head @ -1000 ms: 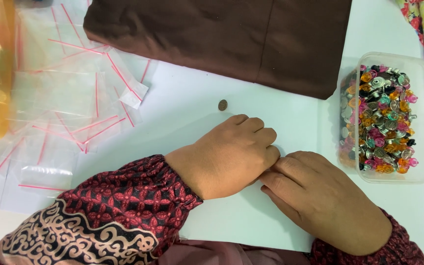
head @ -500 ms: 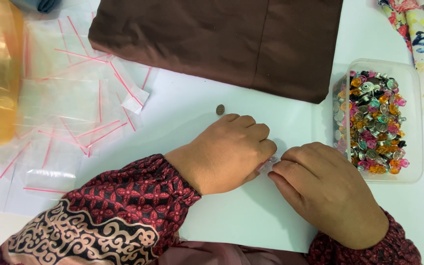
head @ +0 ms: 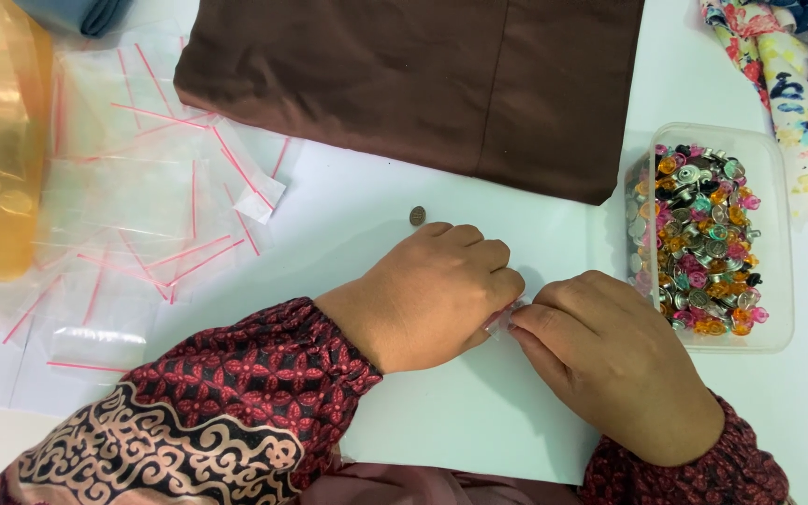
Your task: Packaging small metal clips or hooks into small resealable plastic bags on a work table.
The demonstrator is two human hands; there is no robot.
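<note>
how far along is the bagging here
No filled bag shows anywhere. In hand: both hands, left hand and right hand, pinch something small and clear between the fingertips, likely a bag. Left: a pile of empty bags, a tub full of coloured beads, one loose button.

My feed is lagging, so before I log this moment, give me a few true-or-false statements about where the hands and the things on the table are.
1. The left hand and right hand meet fingertip to fingertip over the white table. True; something small and clear seems pinched between them, but I cannot tell what.
2. The clear tub of coloured buttons lies left of both hands. False: it sits to their right.
3. A small round brown piece lies loose just beyond the left hand. True.
4. The brown cloth covers the clear zip bags. False: the bags lie spread beside it, to its left.
5. The tub is empty. False: it is full.
</note>
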